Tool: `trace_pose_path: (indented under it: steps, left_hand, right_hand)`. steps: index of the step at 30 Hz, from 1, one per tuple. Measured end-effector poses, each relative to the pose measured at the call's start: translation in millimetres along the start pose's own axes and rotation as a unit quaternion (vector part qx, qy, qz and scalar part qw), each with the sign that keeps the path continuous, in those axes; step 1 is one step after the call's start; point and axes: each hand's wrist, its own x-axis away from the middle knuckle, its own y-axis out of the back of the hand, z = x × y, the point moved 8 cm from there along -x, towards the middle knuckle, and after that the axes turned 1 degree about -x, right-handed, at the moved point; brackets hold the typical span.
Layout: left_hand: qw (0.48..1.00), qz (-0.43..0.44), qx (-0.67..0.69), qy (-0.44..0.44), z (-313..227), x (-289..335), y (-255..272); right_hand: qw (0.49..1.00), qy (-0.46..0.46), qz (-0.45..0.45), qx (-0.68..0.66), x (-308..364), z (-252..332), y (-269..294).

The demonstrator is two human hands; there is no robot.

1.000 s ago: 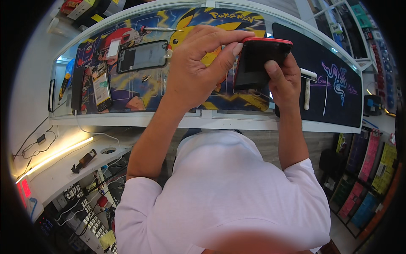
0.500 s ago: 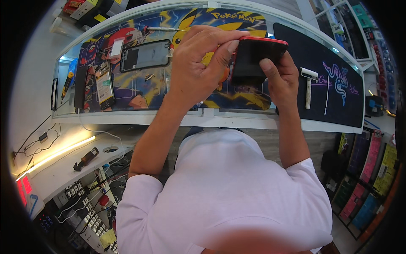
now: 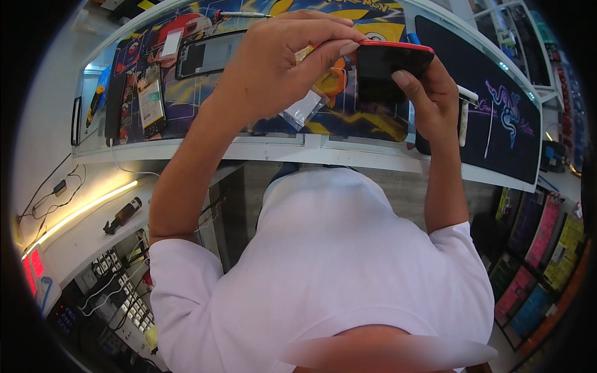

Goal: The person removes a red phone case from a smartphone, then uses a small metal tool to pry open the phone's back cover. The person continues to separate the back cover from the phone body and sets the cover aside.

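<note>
A phone (image 3: pixel 385 74) with a dark glossy face and a red edge is held tilted above the patterned mat. My right hand (image 3: pixel 435 102) grips its right side, with the thumb over the face and the fingers behind. At the phone's upper left corner, my left hand (image 3: pixel 267 71) is closed in a thumb-and-finger pinch. Whatever lies between those fingertips is too small to make out. Below the left hand sits a small clear plastic bag (image 3: pixel 303 110). A dark phone frame (image 3: pixel 208 55) lies partly hidden behind that hand.
An opened phone (image 3: pixel 151 105) with its battery exposed lies on the mat's left, near a small white card-like piece (image 3: pixel 172 42). A screwdriver (image 3: pixel 245 14) rests at the far edge. Right, a white-handled roller (image 3: pixel 464 121) and a thin white stick (image 3: pixel 489 133) lie on a black mat (image 3: pixel 516 158).
The whole view has shifted. My left forearm has swung outward to the left, uncovering the clear bag. Both hands and the phone sit slightly farther right and higher, the left still pinching at the phone's corner.
</note>
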Motion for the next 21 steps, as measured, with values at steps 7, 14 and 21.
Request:
trace_pose_path:
  steps: [7,14,21]
  left_hand:
    - [0.996,0.039,-0.055,-0.059,-15.2,-10.5,12.9]
    - [0.987,0.080,-0.112,-0.088,-24.6,-14.4,17.4]
    - [0.972,0.084,-0.172,-0.138,-30.2,-17.6,16.2]
  right_hand:
    - [0.992,0.059,0.029,0.105,-4.2,9.5,-2.7]
    - [0.983,0.101,0.048,0.147,-7.6,17.4,-7.3]
    - [0.969,0.110,0.068,0.210,-10.0,18.1,-12.1]
